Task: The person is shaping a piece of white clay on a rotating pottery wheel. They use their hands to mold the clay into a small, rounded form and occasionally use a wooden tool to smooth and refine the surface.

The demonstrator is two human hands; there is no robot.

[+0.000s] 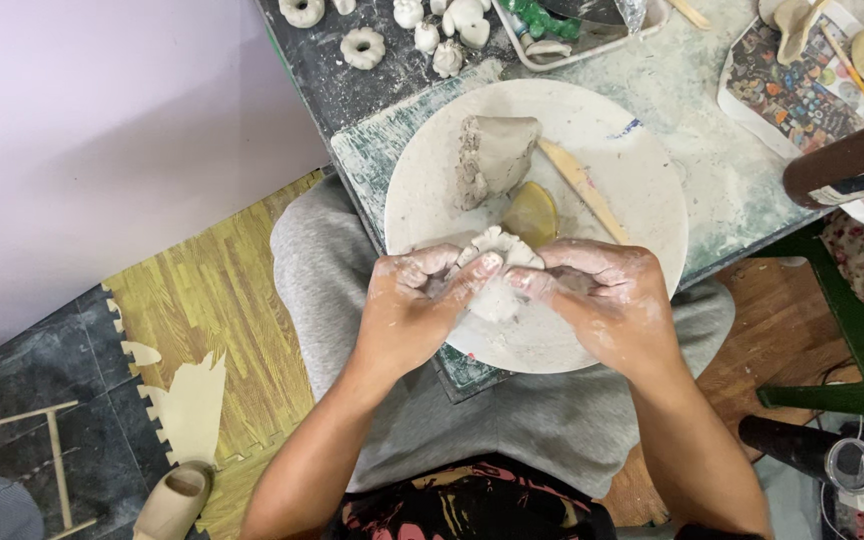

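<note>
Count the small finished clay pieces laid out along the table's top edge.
7 visible: ring, piece, ring, lump, lump, flower-like piece, heart shape. The frame edge cuts some; more may lie beyond it.

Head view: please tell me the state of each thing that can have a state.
Left hand: clay-smeared, pinching the small clay piece.
Right hand: clay-smeared, pinching the same piece.
Small clay piece: held between both hands, being shaped.
Clay block: lying on the round board, untouched.
Wooden tool: lying on the board.
Round board: dusty, flat.
</note>
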